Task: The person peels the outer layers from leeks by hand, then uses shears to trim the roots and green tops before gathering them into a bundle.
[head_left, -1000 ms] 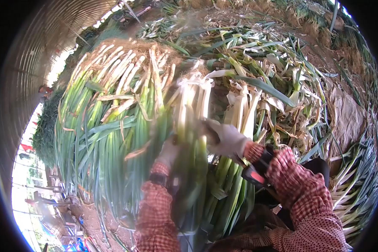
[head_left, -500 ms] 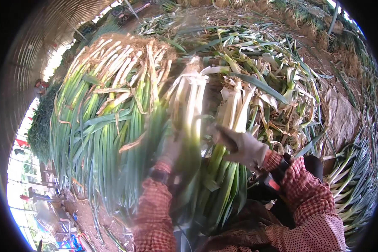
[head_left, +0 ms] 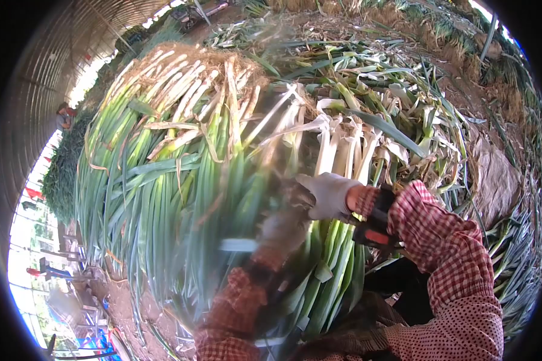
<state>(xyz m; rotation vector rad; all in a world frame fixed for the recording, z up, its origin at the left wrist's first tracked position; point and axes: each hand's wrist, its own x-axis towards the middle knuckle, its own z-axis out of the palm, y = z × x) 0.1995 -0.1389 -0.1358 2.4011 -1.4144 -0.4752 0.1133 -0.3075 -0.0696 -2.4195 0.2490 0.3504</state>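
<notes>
My left hand, in a pale glove, is smeared by motion over the green leaves at the middle of the head view; its fingers are not clear. My right hand, gloved and with darkened fingers, is bent close above it, fingers curled; what they hold, if anything, is hidden. Beyond the hands lies a group of leeks with peeled white shanks, leaves toward me. Left of these, blurred leek stalks run down toward my left hand. A large heap of unpeeled leeks, roots at the far end, fills the left side.
Torn leaves and peelings are heaped at the right. A crumpled brown sheet lies beyond them, with more leeks at the far right. A person is in the left background. A pale strip shows beside my left hand.
My left hand has moved right and down, closer to the right one. My right hand has shifted slightly left and up. The white-shanked bunch from the middle now appears with the right-hand group.
</notes>
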